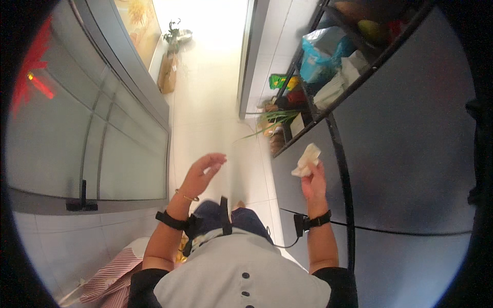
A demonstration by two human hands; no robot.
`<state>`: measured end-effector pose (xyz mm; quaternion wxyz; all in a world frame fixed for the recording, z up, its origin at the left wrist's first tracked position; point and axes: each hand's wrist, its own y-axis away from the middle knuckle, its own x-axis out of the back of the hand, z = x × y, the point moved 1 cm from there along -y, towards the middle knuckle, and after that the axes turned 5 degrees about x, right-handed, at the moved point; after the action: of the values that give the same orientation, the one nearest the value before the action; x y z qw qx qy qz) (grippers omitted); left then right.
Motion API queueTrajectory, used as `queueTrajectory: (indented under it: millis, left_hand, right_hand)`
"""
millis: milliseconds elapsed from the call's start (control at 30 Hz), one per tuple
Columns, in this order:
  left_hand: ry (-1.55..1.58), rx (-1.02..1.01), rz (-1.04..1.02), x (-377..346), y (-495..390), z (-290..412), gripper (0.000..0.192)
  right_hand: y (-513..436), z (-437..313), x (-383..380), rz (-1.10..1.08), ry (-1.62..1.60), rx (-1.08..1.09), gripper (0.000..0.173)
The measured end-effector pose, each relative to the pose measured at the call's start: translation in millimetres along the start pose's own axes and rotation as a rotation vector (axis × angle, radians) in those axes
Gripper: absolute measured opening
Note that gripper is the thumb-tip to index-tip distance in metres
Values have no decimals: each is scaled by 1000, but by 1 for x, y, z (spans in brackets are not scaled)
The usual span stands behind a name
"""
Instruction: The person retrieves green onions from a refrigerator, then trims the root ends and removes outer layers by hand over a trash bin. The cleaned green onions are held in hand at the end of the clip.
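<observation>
My right hand [314, 184] pinches a crumpled off-white cloth or paper wipe [308, 158] between thumb and fingers. It is held in front of the dark grey, smooth side of a tall appliance or cabinet [404, 127], apart from that surface as far as I can tell. My left hand [204, 173] hovers over the pale tiled floor [204, 127] with nothing in it. Its fingers are loosely bent, and a gap shows between thumb and fingers. A bangle [187, 195] circles the left wrist, and black straps sit on both forearms.
A dark metal rack [346, 90] on the right holds a blue plastic bag [321, 57]; long green leaves [283, 114] jut from it over the floor. Leftward stands a frosted-glass door or window [134, 161]. Past the doorway are a cardboard box [167, 73] and a potted plant [172, 36].
</observation>
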<state>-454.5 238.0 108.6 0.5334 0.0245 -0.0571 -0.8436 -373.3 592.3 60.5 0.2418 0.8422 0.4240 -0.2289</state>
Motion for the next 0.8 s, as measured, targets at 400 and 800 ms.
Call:
queueTrajectory:
  millis: [400, 800]
  left_hand:
    - [40, 1, -243, 73, -242, 10, 25]
    - [-112, -289, -702, 36, -453, 140, 25]
  right_hand:
    - [-108, -18, -84, 181, -160, 235, 41]
    - [-161, -66, -215, 299, 100, 610, 44]
